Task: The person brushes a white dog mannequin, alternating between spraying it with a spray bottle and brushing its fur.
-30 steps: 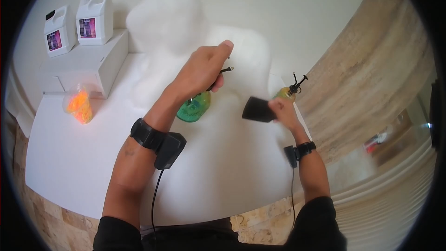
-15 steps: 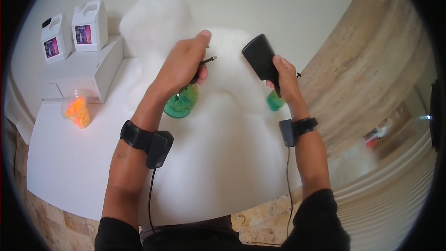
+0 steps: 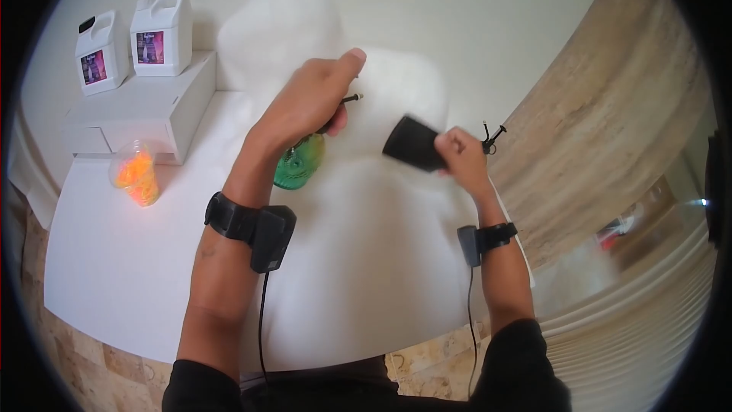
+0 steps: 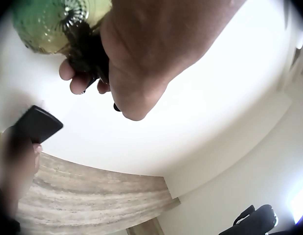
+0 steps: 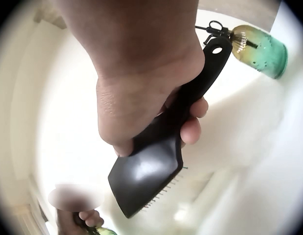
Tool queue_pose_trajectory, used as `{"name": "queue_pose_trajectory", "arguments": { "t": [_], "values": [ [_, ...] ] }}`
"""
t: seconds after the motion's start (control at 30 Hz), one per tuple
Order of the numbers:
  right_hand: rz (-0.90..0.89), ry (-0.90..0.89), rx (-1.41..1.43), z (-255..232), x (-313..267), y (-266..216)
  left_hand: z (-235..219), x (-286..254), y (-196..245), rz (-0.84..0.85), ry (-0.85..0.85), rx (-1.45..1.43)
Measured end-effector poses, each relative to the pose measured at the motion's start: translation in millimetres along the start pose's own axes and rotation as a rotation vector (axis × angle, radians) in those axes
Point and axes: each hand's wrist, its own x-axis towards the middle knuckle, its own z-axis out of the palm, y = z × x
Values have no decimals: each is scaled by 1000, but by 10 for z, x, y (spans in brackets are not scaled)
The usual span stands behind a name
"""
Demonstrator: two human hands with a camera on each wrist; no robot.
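My left hand (image 3: 305,103) grips the black pump top of a green-and-yellow glass spray bottle (image 3: 296,168), its short nozzle pointing right past the fingers. In the left wrist view, the bottle's patterned glass (image 4: 46,24) shows beside the curled fingers. My right hand (image 3: 463,159) holds a black paddle brush (image 3: 412,143) by the handle. Its thin pins (image 5: 163,190) face the white surface in the right wrist view. Before both hands lies a fluffy white mass (image 3: 278,34). A second glass spray bottle (image 5: 261,53) stands beyond the brush handle, mostly hidden by my right hand in the head view.
At the left, two white jugs (image 3: 162,34) with purple labels stand on a white box (image 3: 152,107). In front of it is a clear cup (image 3: 137,175) with orange and yellow contents. The white table (image 3: 137,275) has a curved front edge; a marbled brown surface (image 3: 579,114) rises at right.
My right hand lifted the brush upright, then lowered it again, so it now lies tilted to the left. My left hand keeps its hold on the spray bottle and shifts slightly left.
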Motion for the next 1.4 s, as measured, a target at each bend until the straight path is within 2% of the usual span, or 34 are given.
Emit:
{"name": "queue_pose_trajectory", "arguments": {
  "t": [0.07, 0.17, 0.3, 0.37, 0.4, 0.47, 0.5, 0.6, 0.67, 0.73, 0.77, 0.87, 0.93, 1.03, 1.13, 1.17, 1.27, 1.3, 1.37, 1.4],
  "values": [
    [-6, 132, 140, 49, 126, -156, 9, -2, 1, 15, 19, -30],
    [-60, 173, 250, 63, 256, -255, 26, -35, 7, 35, 30, -51],
    [-15, 193, 238, 129, 233, -294, 34, -45, 39, -1, 43, -45],
    [88, 40, 75, 124, 180, -281, 24, -8, 11, -9, 34, -37],
    [87, 44, 86, 94, 146, -284, 18, 2, -5, -20, 27, -53],
    [154, -199, -144, 20, 44, -388, -6, 6, -23, -30, 20, -55],
    [186, -283, -134, -23, 6, -385, -18, 2, -24, -20, 47, -66],
    [149, -276, -139, -64, -47, -457, -49, 3, -37, -6, 68, -41],
    [122, -210, -92, -69, 47, -408, -38, 13, -43, -4, 61, -10],
    [28, 87, 98, -54, 132, -377, -1, 16, -43, -23, 74, -22],
    [24, 154, 165, -40, 178, -371, 18, 18, -36, -24, 70, -19],
    [44, 218, 187, -41, 202, -437, 45, 13, -10, -36, 69, -3],
    [44, 201, 214, -22, 232, -353, 70, 36, -14, -41, 83, -15],
    [30, 4, 26, 25, 238, -275, 92, 47, -12, -35, 107, -22],
    [75, -396, -147, 0, 166, -244, 91, 33, 4, -42, 103, 7],
    [84, -458, -202, 3, 158, -199, 93, 33, 10, -64, 94, 21],
    [35, -473, -137, 1, 158, -200, 93, 26, 1, -87, 51, 61],
    [38, -469, -132, 6, 159, -202, 104, 24, -2, -88, 45, 66],
    [-25, -157, 110, 38, 171, -224, 119, 26, -13, -66, 44, 53],
    [-32, -17, 129, 57, 178, -249, 130, 33, -32, -67, 38, 58]
  ]
}}
